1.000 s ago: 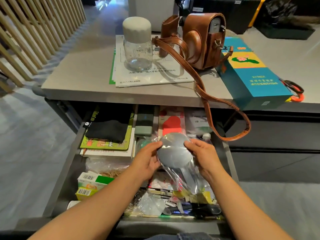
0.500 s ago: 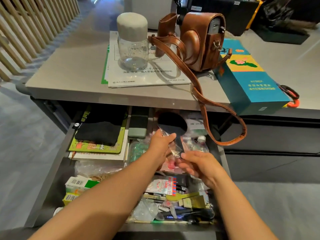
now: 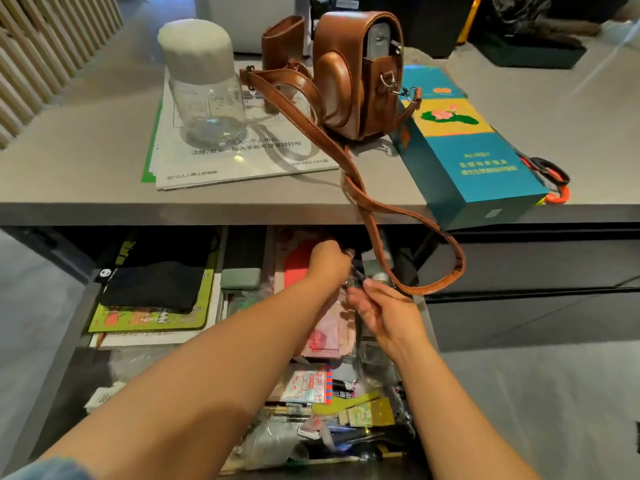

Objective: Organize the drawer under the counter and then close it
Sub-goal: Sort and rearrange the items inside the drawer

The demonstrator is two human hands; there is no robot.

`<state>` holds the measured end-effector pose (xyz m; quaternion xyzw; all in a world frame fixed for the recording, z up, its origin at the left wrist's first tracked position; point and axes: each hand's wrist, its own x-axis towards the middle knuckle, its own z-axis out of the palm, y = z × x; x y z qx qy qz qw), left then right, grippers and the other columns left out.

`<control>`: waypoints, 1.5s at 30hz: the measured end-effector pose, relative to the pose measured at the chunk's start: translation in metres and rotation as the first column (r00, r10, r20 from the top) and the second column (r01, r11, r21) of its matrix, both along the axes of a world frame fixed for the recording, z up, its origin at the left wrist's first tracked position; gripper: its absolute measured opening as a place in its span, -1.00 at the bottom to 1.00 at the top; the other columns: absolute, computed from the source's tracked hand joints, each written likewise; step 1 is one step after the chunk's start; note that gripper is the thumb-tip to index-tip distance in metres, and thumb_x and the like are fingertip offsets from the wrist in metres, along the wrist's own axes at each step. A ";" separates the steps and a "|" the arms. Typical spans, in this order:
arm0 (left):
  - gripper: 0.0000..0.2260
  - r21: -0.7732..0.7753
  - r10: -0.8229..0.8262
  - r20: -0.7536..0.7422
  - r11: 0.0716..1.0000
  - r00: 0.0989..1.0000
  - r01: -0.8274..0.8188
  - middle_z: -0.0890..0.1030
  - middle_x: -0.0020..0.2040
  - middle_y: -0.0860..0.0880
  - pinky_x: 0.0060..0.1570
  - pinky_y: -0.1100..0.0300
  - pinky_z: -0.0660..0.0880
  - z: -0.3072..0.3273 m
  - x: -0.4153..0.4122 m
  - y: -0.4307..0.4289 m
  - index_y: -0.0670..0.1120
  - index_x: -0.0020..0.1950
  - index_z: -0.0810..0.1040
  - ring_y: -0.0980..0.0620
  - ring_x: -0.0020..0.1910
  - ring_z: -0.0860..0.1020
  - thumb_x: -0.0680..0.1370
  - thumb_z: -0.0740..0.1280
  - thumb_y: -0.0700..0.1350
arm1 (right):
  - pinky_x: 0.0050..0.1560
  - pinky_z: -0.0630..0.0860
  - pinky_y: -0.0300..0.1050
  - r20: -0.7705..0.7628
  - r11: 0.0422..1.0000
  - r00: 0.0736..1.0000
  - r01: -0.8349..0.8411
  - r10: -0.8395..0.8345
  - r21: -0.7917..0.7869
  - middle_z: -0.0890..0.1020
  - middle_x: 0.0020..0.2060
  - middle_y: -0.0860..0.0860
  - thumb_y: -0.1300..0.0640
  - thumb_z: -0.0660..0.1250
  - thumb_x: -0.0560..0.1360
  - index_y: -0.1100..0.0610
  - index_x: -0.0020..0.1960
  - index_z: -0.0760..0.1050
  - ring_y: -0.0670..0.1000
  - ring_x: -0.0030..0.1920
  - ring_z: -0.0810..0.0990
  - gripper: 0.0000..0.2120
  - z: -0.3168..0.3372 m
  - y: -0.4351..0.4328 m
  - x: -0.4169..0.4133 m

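Note:
The drawer point(image 3: 65, 368) under the grey counter point(image 3: 86, 161) stands pulled out and full of clutter. My left hand point(image 3: 329, 263) reaches into the back of the drawer, just under the counter edge, closed on a plastic-wrapped hand mirror point(image 3: 357, 276). The mirror's round head is hidden in the shadow behind that hand. My right hand point(image 3: 384, 315) grips the wrapped handle end a little nearer to me. Pink packets point(image 3: 325, 337) lie below both hands.
In the drawer lie a black cloth point(image 3: 152, 285) on a green book, a pale green case point(image 3: 240, 279), and mixed small items point(image 3: 346, 410) at the front. On the counter stand a jar point(image 3: 204, 81), a brown leather bag point(image 3: 356, 74) and a teal box point(image 3: 464, 150). The bag's strap point(image 3: 436, 287) hangs over the drawer's right side.
Both hands have carried the wrapped mirror from the drawer's middle toward the back, under the counter edge. Its round head has gone out of sight.

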<state>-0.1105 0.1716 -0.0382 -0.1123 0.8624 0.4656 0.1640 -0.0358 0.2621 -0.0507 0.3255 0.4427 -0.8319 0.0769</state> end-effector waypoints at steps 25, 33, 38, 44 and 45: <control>-0.63 -0.646 -0.574 -0.030 0.636 0.818 0.423 0.52 0.15 -0.14 0.12 -0.05 0.24 -0.013 0.024 -0.015 -0.11 0.23 0.43 -0.16 0.15 0.44 0.62 -0.01 0.05 | 0.08 0.52 0.00 0.065 0.992 0.990 0.127 -0.127 -0.003 0.57 -0.10 0.21 0.50 0.07 0.51 0.38 0.20 0.40 0.07 -0.20 0.55 -0.69 -0.005 0.004 -0.010; -0.61 -0.637 -0.590 -0.025 0.632 0.807 0.443 0.41 0.32 -0.10 0.36 -0.23 0.02 -0.009 0.036 -0.044 -0.07 0.39 0.27 -0.15 0.30 0.35 0.62 0.01 0.06 | -0.05 0.57 -0.06 0.062 0.990 0.988 0.143 -0.142 -0.013 0.57 -0.10 0.19 0.49 0.08 0.51 0.33 0.11 0.45 0.08 -0.14 0.58 -0.73 0.000 0.000 -0.007; -0.50 -0.631 -0.649 -0.015 0.597 0.761 0.496 0.18 0.51 -0.07 0.41 -0.23 -0.14 -0.004 0.047 -0.065 -0.02 0.53 0.04 -0.14 0.47 0.14 0.62 -0.02 0.10 | -0.25 0.56 -0.19 0.111 0.956 0.991 -0.097 0.068 0.278 0.54 0.08 0.41 0.48 0.14 0.51 0.50 0.23 0.33 0.28 0.08 0.59 -0.71 0.008 0.004 0.006; -0.47 -0.502 -0.799 -0.109 0.558 0.591 0.661 -0.07 0.56 0.00 0.45 0.00 -0.24 0.000 0.080 -0.091 0.00 0.54 0.00 0.04 0.53 -0.15 0.62 0.05 0.11 | -0.36 0.59 -0.27 0.162 0.671 0.828 -0.536 0.537 0.513 0.63 -0.21 0.25 0.46 0.21 0.50 0.34 -0.04 0.54 -0.02 -0.41 0.64 -0.84 0.027 0.012 0.033; -0.48 -0.476 -0.810 -0.136 0.558 0.570 0.680 -0.05 0.56 0.01 0.45 0.08 -0.21 0.000 0.087 -0.096 0.00 0.54 0.02 0.06 0.53 -0.13 0.63 0.09 0.07 | -0.35 0.60 -0.27 0.250 0.562 0.729 -0.661 0.637 0.497 0.64 -0.20 0.24 0.47 0.19 0.50 0.31 -0.07 0.54 -0.03 -0.39 0.64 -0.82 0.027 0.012 0.040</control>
